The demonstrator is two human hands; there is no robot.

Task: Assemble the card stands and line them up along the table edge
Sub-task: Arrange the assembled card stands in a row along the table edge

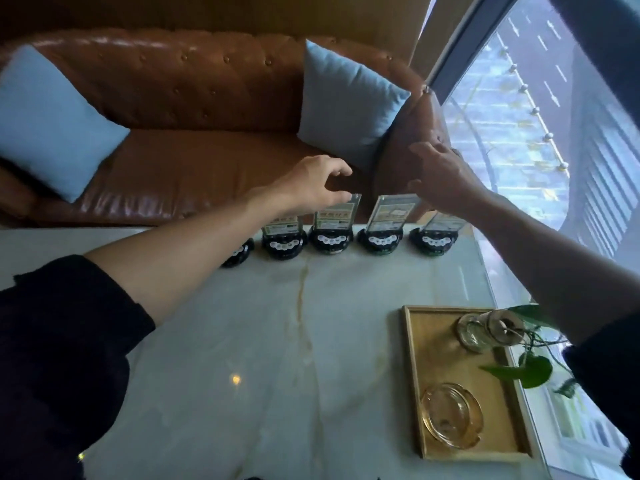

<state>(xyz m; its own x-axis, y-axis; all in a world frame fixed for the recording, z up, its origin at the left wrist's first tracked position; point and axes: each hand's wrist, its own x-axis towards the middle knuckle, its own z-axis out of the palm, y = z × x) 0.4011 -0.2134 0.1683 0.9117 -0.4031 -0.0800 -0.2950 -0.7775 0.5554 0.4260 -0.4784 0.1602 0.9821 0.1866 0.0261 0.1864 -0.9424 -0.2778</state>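
Left hand [313, 183] curled, thumb at a card stand [331, 226] top, arm outstretched

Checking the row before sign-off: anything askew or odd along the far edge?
Yes. The leftmost black round base sits slightly nearer than the other four and shows no clear acrylic card panel, though the left forearm hides part of it. The other stands, like the middle one, hold upright panels.

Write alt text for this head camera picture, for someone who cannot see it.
Two bare hands, the left hand and right hand, reach over a row of card stands at the far edge of a marble table, facing a brown sofa.
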